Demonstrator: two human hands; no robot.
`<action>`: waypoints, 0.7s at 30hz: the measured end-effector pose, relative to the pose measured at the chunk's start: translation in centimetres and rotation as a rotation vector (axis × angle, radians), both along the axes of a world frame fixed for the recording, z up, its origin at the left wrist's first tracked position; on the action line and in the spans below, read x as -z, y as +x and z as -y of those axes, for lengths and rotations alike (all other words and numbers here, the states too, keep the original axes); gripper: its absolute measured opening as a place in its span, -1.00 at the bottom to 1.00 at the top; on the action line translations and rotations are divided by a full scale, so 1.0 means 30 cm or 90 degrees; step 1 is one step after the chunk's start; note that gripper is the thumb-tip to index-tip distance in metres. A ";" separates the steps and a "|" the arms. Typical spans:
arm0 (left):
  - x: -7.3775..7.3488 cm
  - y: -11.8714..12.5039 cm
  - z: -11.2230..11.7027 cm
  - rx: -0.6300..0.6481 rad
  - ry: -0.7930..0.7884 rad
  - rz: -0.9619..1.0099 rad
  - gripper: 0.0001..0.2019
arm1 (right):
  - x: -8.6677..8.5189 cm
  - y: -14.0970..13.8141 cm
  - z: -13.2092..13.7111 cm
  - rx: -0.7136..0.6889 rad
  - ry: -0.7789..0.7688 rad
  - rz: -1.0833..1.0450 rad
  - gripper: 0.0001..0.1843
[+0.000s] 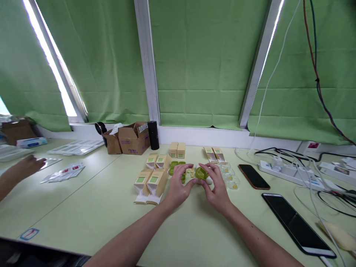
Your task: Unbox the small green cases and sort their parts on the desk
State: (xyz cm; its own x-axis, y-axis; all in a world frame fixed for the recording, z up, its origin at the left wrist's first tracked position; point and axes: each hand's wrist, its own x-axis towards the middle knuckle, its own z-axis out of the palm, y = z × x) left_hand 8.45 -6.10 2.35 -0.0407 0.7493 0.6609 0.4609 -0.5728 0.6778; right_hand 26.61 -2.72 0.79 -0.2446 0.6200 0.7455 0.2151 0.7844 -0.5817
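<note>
A small, glossy green cup-like piece (200,173) is gripped between the thumb and fingers of my right hand (219,191). My left hand (179,188) is just left of it, with fingers curved and thumb and forefinger apart; its thumb tip comes close to the piece, and I cannot tell if it touches. Small yellowish pieces (190,172) show in the gap between the left thumb and forefinger. More green pieces (174,164) lie behind my left hand, partly hidden. A white rounded thing (209,180) peeks out under my right hand. Clear plastic trays (230,177) are to its right.
Small beige boxes with green labels (157,180) stand left of my hands, others (177,150) behind. Two phones (254,176) and a power strip (286,172) with cables are right. Cardboard boxes (133,139) and a black cylinder (153,135) stand back. Another person's hand (25,167) is far left.
</note>
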 end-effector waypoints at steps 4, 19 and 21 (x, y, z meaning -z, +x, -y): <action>-0.005 -0.007 -0.010 0.012 0.014 -0.042 -0.52 | 0.002 0.002 -0.001 0.030 0.054 0.004 -0.49; -0.010 0.000 -0.009 0.044 0.062 -0.082 -0.63 | -0.025 0.011 0.016 0.053 0.208 0.041 -0.57; -0.006 0.003 -0.003 0.037 0.085 -0.108 -0.60 | -0.027 0.011 0.013 0.097 0.249 0.051 -0.63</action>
